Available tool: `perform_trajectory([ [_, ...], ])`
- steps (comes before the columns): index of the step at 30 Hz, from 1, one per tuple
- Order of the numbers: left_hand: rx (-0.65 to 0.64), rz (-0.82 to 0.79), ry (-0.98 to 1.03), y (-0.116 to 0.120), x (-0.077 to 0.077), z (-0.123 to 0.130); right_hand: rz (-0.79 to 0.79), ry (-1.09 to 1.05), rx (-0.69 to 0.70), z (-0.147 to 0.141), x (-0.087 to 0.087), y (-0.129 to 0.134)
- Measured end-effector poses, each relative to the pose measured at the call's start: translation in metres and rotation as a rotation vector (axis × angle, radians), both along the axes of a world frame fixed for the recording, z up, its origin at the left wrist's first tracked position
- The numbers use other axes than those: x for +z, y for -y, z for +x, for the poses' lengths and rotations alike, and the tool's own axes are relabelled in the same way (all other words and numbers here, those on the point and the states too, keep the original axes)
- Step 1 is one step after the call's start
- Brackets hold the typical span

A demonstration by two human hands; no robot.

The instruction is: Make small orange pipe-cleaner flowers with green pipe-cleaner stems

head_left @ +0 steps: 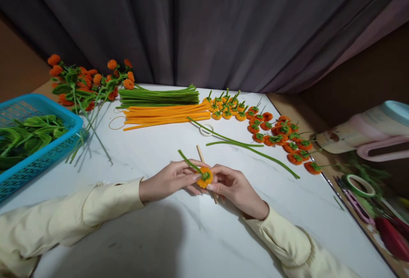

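Head: left grip (171, 180), right grip (238, 189) seemingly pinch flower (207, 179)

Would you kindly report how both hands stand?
Left hand: pinching small fuzzy yellow-orange flower with green stem. Right hand: touching its edge. Thin wooden stick: passing behind flower.

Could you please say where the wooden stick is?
In the head view, the wooden stick is below centre, between the left hand and right hand, partly hidden behind the yellow flower.

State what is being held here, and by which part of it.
A yellow flower, held by the rim of its head between the left grip and right grip. Whether the wooden stick is held cannot be told.
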State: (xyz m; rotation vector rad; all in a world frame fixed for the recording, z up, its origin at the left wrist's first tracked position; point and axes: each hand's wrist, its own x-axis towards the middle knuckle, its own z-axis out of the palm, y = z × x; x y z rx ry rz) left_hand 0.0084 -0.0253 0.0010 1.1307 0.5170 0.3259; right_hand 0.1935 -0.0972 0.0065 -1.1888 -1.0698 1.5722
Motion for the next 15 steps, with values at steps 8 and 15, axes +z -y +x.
perform_trajectory([
  [8,-0.065,-0.068,0.038,-0.0021,0.006,0.0003,0.011,-0.04,-0.031,-0.0024,0.0021,0.0022],
  [15,-0.059,-0.067,0.021,-0.0015,0.0086,0.0005,-0.028,0.001,-0.066,-0.0017,0.0014,0.0019],
])
